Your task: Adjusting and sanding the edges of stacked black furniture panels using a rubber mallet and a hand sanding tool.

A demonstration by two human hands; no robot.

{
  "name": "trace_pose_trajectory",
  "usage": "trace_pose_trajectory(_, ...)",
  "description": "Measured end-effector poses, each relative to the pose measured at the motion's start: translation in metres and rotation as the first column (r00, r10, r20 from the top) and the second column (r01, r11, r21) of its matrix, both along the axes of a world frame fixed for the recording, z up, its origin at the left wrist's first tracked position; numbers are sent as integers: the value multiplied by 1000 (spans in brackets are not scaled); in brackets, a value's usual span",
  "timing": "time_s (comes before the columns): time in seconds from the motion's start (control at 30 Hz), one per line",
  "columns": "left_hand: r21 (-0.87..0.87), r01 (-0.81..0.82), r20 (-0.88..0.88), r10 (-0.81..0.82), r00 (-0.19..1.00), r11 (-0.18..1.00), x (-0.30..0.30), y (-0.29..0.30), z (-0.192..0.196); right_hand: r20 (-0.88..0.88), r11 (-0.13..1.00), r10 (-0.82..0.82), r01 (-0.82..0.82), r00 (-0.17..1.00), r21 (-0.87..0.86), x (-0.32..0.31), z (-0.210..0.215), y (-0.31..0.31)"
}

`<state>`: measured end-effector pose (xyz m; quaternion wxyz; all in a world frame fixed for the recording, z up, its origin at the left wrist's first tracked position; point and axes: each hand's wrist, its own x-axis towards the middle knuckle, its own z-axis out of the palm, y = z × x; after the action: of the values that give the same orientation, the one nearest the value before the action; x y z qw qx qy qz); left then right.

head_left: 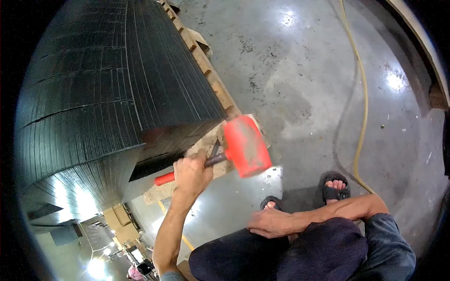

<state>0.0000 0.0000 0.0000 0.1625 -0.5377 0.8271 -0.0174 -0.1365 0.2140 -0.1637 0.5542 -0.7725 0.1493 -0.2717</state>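
My left hand (pixel 193 173) is wrapped round the handle of a rubber mallet (pixel 247 146). The mallet has a bulky red head with worn grey patches, a dark shaft and a red grip end. Its head is slightly blurred and hangs in front of the near corner of a tall stack of black ribbed sheets (pixel 173 70). Under that stack, a wooden pallet (pixel 219 90) shows along its right side. My right hand (pixel 271 223) lies across my knees with its fingers loosely bent, and no object shows in it.
A yellow hose (pixel 364 107) runs along the grey concrete floor (pixel 300 84) on the right. My sandalled feet (pixel 335 186) are beside its near end. Cardboard boxes (pixel 116 218) stand at the lower left. A wooden edge (pixel 424 42) curves along the far right.
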Motion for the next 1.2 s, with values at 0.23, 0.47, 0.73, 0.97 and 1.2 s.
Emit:
trace_pose_trajectory(0.23,17,33,-138,-30,990,999,4,6,28,148,989,-54,32,987,146,-25,47,-19)
trace_pose_trajectory(0.47,-39,81,-54,-83,995,996,32,-7,31,119,992,-92,80,989,100,-23,45,-19)
trace_pose_trajectory(0.73,-151,-13,81,25,996,988,35,-15,20,65,987,-41,31,997,160,-19,38,-14)
trace_pose_trajectory(0.97,0,127,-363,-118,924,992,30,44,10,64,986,-68,57,996,157,-29,36,-10)
trace_pose_trajectory(1.2,-31,-297,-374,265,889,954,118,176,-43,-27,961,-196,197,980,193,-58,28,-34)
